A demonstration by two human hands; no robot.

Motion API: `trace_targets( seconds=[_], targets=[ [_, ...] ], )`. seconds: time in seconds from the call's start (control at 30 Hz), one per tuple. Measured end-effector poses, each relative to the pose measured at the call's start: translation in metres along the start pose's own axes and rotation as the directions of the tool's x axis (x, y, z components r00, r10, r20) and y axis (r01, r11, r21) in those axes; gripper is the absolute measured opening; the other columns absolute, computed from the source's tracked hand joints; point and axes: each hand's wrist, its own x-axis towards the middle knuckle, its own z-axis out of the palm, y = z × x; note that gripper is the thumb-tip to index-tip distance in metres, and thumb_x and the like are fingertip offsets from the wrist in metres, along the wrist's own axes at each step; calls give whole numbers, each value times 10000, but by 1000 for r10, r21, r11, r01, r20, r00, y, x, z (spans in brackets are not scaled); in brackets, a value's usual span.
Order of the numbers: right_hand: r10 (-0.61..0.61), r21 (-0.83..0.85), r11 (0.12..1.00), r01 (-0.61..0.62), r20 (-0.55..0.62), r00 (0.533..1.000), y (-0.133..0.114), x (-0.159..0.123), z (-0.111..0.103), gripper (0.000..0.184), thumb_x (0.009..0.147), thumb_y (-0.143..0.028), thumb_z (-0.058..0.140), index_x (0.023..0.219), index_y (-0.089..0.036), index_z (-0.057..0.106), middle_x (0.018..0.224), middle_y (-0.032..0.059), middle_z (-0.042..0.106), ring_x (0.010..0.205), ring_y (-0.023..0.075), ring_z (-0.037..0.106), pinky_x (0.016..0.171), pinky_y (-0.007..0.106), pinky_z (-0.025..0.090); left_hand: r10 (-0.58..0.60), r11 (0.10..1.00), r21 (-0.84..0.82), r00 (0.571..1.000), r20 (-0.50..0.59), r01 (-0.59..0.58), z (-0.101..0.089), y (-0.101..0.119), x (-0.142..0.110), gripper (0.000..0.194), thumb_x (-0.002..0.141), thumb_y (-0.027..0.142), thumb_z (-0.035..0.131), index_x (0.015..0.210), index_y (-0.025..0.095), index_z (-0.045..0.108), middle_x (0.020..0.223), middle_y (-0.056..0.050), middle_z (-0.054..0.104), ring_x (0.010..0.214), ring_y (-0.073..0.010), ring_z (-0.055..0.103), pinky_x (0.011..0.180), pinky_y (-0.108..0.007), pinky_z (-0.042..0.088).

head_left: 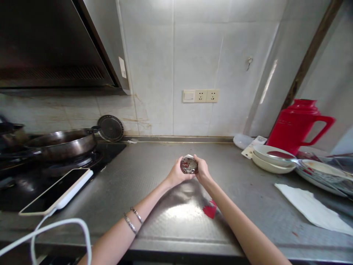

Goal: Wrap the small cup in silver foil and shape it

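Both my hands meet over the middle of the steel counter (176, 206). My left hand (176, 172) and my right hand (202, 169) are closed from either side around a small shiny metal cup or can (189, 165), held just above the counter with its open end facing me. Something dark and reddish shows inside it; I cannot make out what. My left wrist wears two thin bracelets (133, 219). A small red scrap (210, 210) lies on the counter beneath my right forearm.
A phone (56, 190) with a white cable lies at the left by the stove, where a dark pan (64, 143) sits. At the right stand stacked bowls (271, 159), plates with utensils (322, 171), a red jug (299, 125) and a white paper sheet (311, 208).
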Motion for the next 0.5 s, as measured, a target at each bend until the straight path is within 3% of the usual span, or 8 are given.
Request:
trace_targets(
  seconds=[0.13, 0.33, 0.5],
  targets=[
    [-34, 11, 999, 34, 10, 999, 1, -2, 3, 252, 694, -389, 671, 604, -158, 625, 525, 13, 648, 511, 178, 595, 502, 283, 452, 16, 997, 73, 1000, 18, -17, 0, -2, 0, 1028, 516, 260, 863, 1385, 143, 326, 1266, -159, 592, 1192, -283, 552, 1062, -453, 396],
    [-108, 47, 993, 107, 24, 994, 7, -3, 4, 291, 668, -449, 660, 662, -158, 647, 574, -4, 661, 549, 159, 586, 523, 263, 440, 36, 989, 146, 993, -114, -20, 2, 10, -4, 1076, 490, 280, 871, 1399, 159, 306, 1217, -150, 616, 1149, -291, 579, 1023, -462, 423],
    [-155, 65, 986, 153, 25, 988, 17, -7, 6, 292, 678, -456, 644, 733, -170, 660, 654, -7, 689, 623, 161, 614, 572, 256, 459, 82, 980, 197, 962, -259, -30, 7, 17, -8, 1080, 487, 278, 864, 1399, 157, 298, 1299, -184, 541, 1241, -323, 497, 1059, -474, 368]
  ],
)
